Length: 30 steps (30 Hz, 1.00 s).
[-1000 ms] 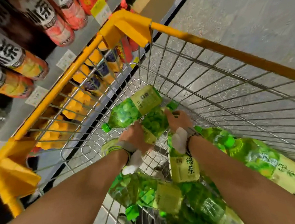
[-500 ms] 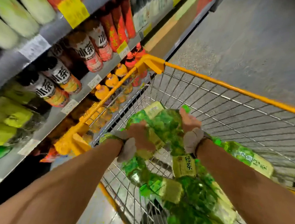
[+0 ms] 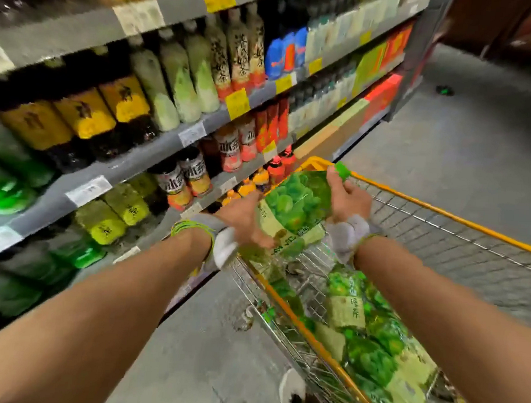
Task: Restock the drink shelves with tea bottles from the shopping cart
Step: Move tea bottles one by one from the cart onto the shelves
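Green tea bottles (image 3: pixel 299 204) with green caps and pale green labels are lifted above the yellow-rimmed wire shopping cart (image 3: pixel 447 215). My left hand (image 3: pixel 247 219) grips them from the left near the labels. My right hand (image 3: pixel 347 198) holds them from the right, close to a green cap. How many bottles are in the lifted bunch I cannot tell. Several more green tea bottles (image 3: pixel 373 343) lie in the cart below. The drink shelves (image 3: pixel 127 165) run along the left, with green bottles at the lower left.
The shelves hold yellow-labelled, pale green, red and blue drinks with price tags on grey shelf edges. Grey floor (image 3: pixel 209 340) lies between shelf and cart and stretches to the right. A small green object (image 3: pixel 445 90) lies on the far floor.
Both hands have raised the green tea bottles out of the cart basket to above its rim. My view has swung up and left, bringing more shelves into sight.
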Motion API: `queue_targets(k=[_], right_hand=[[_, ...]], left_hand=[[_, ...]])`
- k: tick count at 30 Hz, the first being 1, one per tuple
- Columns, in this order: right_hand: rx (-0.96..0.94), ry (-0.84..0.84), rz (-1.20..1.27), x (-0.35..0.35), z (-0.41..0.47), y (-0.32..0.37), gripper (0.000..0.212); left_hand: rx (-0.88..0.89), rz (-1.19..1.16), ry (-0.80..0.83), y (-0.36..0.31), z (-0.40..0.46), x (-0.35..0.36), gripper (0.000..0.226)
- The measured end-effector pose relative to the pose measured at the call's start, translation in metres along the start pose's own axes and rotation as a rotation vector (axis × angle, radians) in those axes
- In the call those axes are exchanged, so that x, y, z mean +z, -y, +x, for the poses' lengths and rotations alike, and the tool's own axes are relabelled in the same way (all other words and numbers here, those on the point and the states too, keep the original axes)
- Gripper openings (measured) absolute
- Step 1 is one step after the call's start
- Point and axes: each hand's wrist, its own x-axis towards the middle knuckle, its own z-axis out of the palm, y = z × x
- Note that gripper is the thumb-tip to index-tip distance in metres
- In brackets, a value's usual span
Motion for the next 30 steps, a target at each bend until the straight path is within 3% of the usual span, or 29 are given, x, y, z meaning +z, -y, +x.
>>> queue_targets(k=[3, 11, 16, 21, 27, 30], right_hand=[[-0.118, 0.062, -0.030, 0.033, -0.028, 0.018, 0.048], [-0.232, 0.260, -0.002, 0.148, -0.093, 0.009, 0.057], [-0.230, 0.386, -0.080, 0.207, -0.107, -0.035, 0.056], [-0.163, 0.494, -0.096, 0.263, -0.106, -0.091, 0.053], [-0.129, 0.630, -0.175, 0.342, -0.101, -0.171, 0.038], [-0.160, 0.667, -0.215, 0.384, -0.104, -0.217, 0.043]], left_hand=[[0.023, -0.046, -0.012, 0.036, -0.024, -0.025, 0.091], [-0.114, -0.114, -0.113, 0.156, -0.075, -0.035, 0.085], [-0.278, -0.145, -0.060, 0.222, -0.083, 0.001, 0.072], [-0.409, -0.261, -0.016, 0.281, -0.081, 0.052, 0.084], [-0.597, -0.316, -0.014, 0.358, -0.065, 0.125, 0.065], [-0.690, -0.358, 0.016, 0.401, -0.056, 0.162, 0.065]])
